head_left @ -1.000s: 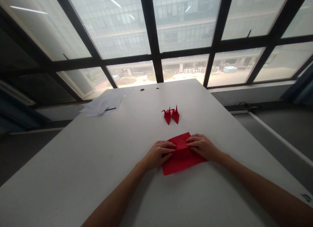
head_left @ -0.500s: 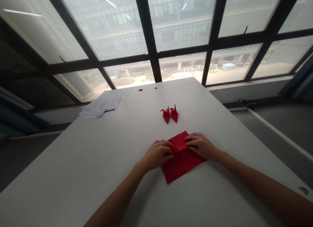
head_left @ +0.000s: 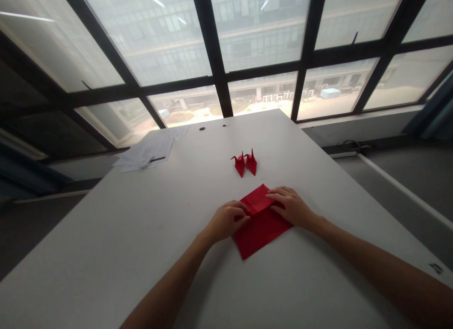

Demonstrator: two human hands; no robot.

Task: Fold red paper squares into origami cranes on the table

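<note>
A red sheet of paper point(head_left: 264, 234) lies on the white table, creased across, with its far part raised along the crease. At its left edge my left hand point(head_left: 224, 220) is closed, fingers curled and thumb on the paper near the crease. My right hand point(head_left: 293, 208) grips the opposite edge, fingers bent over the far part and thumb by the crease. The fingertips partly cover the paper's sides. Just beyond it stand two folded red paper cranes, a left crane point(head_left: 239, 166) and a right crane point(head_left: 251, 164), side by side.
White paper sheets point(head_left: 150, 147) with a dark pen point(head_left: 157, 159) on them lie at the table's far left. Two round holes are near the far edge of the table point(head_left: 123, 225). Large dark-framed windows point(head_left: 219, 79) rise behind it.
The red paper has shifted slightly away from me with both hands on it. My left thumb has drawn closer to its fingers. The view has tilted a little.
</note>
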